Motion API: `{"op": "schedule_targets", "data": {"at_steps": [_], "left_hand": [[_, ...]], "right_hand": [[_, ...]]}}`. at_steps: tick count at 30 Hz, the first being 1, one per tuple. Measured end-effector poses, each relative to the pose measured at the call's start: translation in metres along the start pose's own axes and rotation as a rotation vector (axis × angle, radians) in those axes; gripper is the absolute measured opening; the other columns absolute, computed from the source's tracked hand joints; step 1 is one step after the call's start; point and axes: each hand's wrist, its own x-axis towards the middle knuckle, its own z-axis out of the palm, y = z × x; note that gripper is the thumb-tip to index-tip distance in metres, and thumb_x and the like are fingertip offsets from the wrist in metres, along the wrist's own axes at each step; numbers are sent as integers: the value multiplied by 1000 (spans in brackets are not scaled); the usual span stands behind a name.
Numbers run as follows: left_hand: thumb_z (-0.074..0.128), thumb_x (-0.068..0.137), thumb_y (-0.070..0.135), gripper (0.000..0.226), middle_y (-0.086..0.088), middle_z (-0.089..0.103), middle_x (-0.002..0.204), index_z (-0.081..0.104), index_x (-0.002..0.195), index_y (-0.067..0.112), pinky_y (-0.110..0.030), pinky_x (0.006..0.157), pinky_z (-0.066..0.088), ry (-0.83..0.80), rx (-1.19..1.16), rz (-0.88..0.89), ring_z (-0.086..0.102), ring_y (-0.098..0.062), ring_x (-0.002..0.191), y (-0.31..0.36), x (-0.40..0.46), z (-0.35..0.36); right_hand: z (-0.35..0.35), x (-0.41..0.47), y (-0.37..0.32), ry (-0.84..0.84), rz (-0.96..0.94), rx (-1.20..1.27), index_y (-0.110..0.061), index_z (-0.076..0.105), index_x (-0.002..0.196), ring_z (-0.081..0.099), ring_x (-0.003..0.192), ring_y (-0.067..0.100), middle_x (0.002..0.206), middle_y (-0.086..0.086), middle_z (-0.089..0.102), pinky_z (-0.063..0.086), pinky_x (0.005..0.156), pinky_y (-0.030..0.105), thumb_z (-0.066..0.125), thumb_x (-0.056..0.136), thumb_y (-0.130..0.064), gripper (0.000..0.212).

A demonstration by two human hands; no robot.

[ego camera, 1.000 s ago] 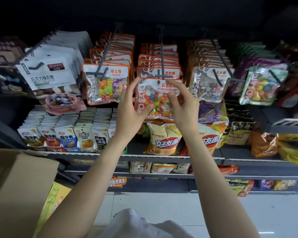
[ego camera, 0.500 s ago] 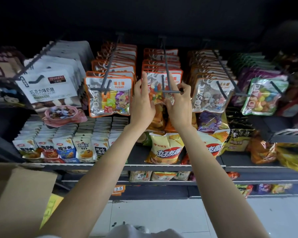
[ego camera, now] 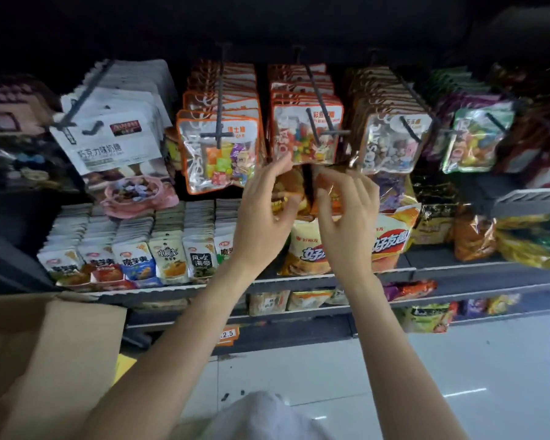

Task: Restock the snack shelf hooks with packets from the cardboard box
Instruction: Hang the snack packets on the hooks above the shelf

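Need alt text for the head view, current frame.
Two bare hands, left hand and right hand, hover empty just below a jellybean packet hanging on a shelf hook. A cardboard box sits lower left.

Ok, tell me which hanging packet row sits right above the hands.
The jelly bean packets, third row from the left; both the left hand and right hand are just beneath it.

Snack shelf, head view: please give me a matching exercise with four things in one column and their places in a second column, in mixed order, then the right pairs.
Things:
1. jelly bean packet
2. cardboard box
3. white chocolate-candy packet
4. price tag

Places:
A. bottom left corner
B. leftmost hook
C. low shelf edge, between the arms
D. middle hook, above both hands

Pairs: 1-D, 2-A, 3-B, 4-C
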Motion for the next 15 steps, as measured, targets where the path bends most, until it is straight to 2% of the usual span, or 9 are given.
{"op": "schedule_targets", "data": {"at_steps": [2,4,6,8,11,13,15], "left_hand": [[53,95,25,35,7,60,120,50,130,20,-20,102,35,42,-22,57,51,-6,117,11,-31,-25],[47,95,27,28,6,64,103,59,117,15,-29,92,43,102,3,140,59,-15,102,15,-65,-56],[46,94,24,26,6,64,89,65,104,11,-29,83,43,154,108,238,60,-14,87,10,-103,-90],[47,93,23,23,3,66,80,66,97,11,-25,79,41,161,240,289,57,-10,80,1,-143,-128],[52,90,19,22,-2,68,76,70,92,6,-28,76,43,94,408,198,57,-12,78,-13,-207,-193],[53,89,22,23,1,66,83,69,93,7,-29,78,44,-5,505,80,56,-13,85,-25,-247,-246],[52,88,29,29,4,64,93,68,100,9,-27,84,41,-121,606,-85,53,-16,96,-45,-285,-302]], "right_hand": [[-14,-25,-26,21,-66,31,-6,65,105,53,97,25,96,4,66,46,81,44,53,95,-15,19],[-23,-54,-52,-12,-128,96,-2,65,99,57,82,24,88,6,65,47,70,36,54,94,-11,15],[-25,-87,-75,-97,-166,140,-2,65,100,57,75,19,85,5,64,45,64,27,55,93,-9,15],[-19,-124,-94,-217,-177,158,-3,65,103,55,74,15,85,4,63,43,62,23,55,93,-9,15],[-2,-182,-124,-412,-163,176,-6,66,105,58,76,18,87,3,64,50,60,30,55,92,-12,18],[11,-217,-148,-532,-154,199,-10,65,108,60,82,21,92,4,65,53,58,36,55,91,-15,21],[25,-245,-175,-629,-168,232,-13,64,111,60,87,19,97,3,65,53,61,35,56,89,-14,23]]}}
